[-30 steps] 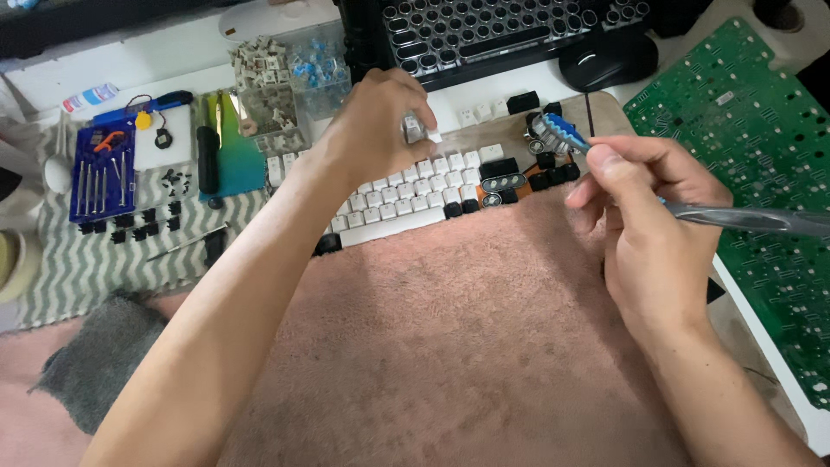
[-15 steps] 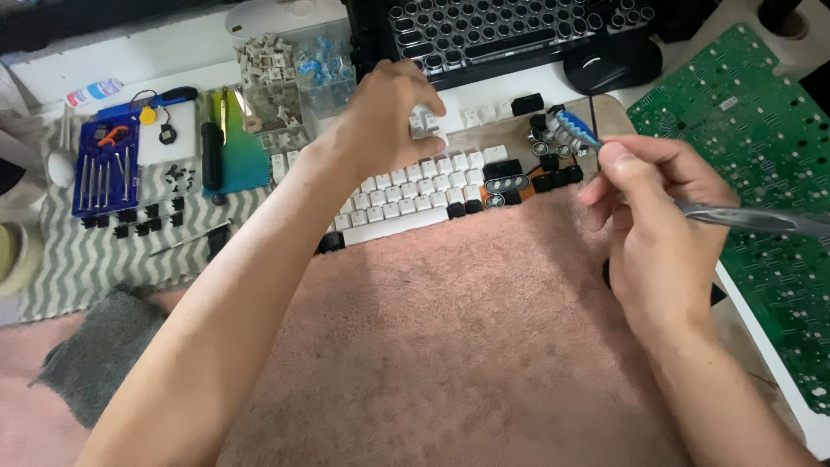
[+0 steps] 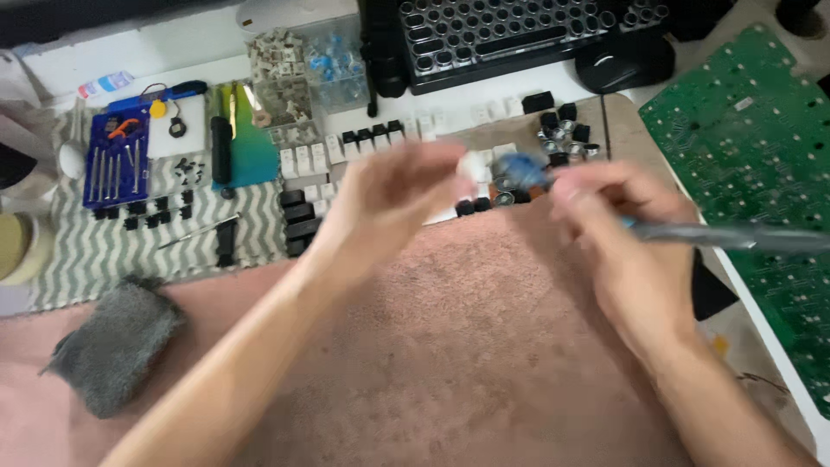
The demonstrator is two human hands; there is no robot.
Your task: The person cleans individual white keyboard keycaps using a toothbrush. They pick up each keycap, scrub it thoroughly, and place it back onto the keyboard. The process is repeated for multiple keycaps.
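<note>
Above the pink mat [image 3: 450, 346], left hand [image 3: 393, 203], blurred, pinches a white keycap [image 3: 471, 166]; right hand [image 3: 618, 229] grasps a blue-tipped grey tool [image 3: 726, 235] beside it; loose keycaps [image 3: 566, 130] lie on the table [image 3: 199, 69] beyond.

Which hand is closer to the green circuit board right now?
Right. The right hand sits just beside the green circuit board, near its left edge; the left hand is farther off, past the scattered keycaps.
</note>
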